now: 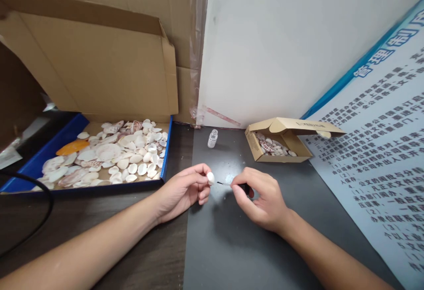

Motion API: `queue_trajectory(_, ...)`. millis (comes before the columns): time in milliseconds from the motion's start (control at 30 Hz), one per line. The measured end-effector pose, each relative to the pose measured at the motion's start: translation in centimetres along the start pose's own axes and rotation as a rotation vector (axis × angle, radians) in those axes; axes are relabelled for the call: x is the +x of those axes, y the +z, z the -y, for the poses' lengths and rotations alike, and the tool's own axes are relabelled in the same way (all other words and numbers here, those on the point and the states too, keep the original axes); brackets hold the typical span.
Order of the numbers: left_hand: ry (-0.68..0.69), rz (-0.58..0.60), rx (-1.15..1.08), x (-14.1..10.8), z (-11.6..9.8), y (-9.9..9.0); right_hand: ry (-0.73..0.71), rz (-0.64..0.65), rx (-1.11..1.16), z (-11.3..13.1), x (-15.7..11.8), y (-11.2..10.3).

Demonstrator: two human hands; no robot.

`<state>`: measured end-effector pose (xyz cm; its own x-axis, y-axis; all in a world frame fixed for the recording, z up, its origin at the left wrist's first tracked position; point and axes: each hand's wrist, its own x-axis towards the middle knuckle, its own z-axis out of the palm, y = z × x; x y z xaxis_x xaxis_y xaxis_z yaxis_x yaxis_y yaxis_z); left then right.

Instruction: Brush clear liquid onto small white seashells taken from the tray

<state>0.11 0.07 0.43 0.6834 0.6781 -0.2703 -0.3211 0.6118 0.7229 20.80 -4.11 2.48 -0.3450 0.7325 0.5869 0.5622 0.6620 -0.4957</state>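
Note:
Between the thumb and fingers of my left hand is a small white shell. My right hand is closed on a thin brush with a dark cap, partly hidden by the fingers. The brush's dark tip points left and is close to the shell; whether they touch is hard to tell. A small clear bottle with a label stands uncapped beyond my hands on the dark grey mat.
At the left, an open blue-edged box holds many shells and one orange piece. A smaller cardboard box with shells stands at the right. A black cable curves at the far left. A printed sheet lies along the right.

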Motion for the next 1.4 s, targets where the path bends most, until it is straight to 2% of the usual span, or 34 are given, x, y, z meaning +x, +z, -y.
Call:
queue_trajectory(100,0.001,0.003,0.003,0.10,0.05,-0.09,-0.011,-0.021,0.022,-0.07,-0.02,0.00)
queue_trajectory(233,-0.009,0.004,0.006,0.14,0.05,-0.08,-0.022,0.028,0.023,-0.22,-0.01,0.09)
queue_trajectory(367,-0.008,0.005,0.011,0.07,0.07,-0.01,0.027,-0.005,0.005,-0.24,0.04,0.03)
queue_trajectory(567,-0.005,0.001,0.010,0.10,0.11,0.02,-0.001,0.022,0.004,-0.39,0.00,0.13)
queue_trajectory(700,-0.002,0.009,0.010,0.11,0.08,0.05,0.007,-0.014,0.015,-0.41,-0.10,0.16)
queue_trajectory(867,0.001,0.008,0.016,0.02,0.11,0.11,-0.002,0.025,-0.008,-0.34,-0.14,0.05)
queue_trajectory(1033,-0.008,0.014,0.015,-0.02,0.20,0.08,0.014,-0.014,0.007,-0.34,-0.08,-0.06)
queue_trajectory(1200,0.004,0.015,0.015,-0.06,0.16,0.06,0.004,0.037,0.005,-0.33,-0.12,0.03)
queue_trajectory(1400,0.000,0.020,0.036,0.01,0.07,0.06,-0.012,0.006,0.015,-0.29,-0.17,0.01)
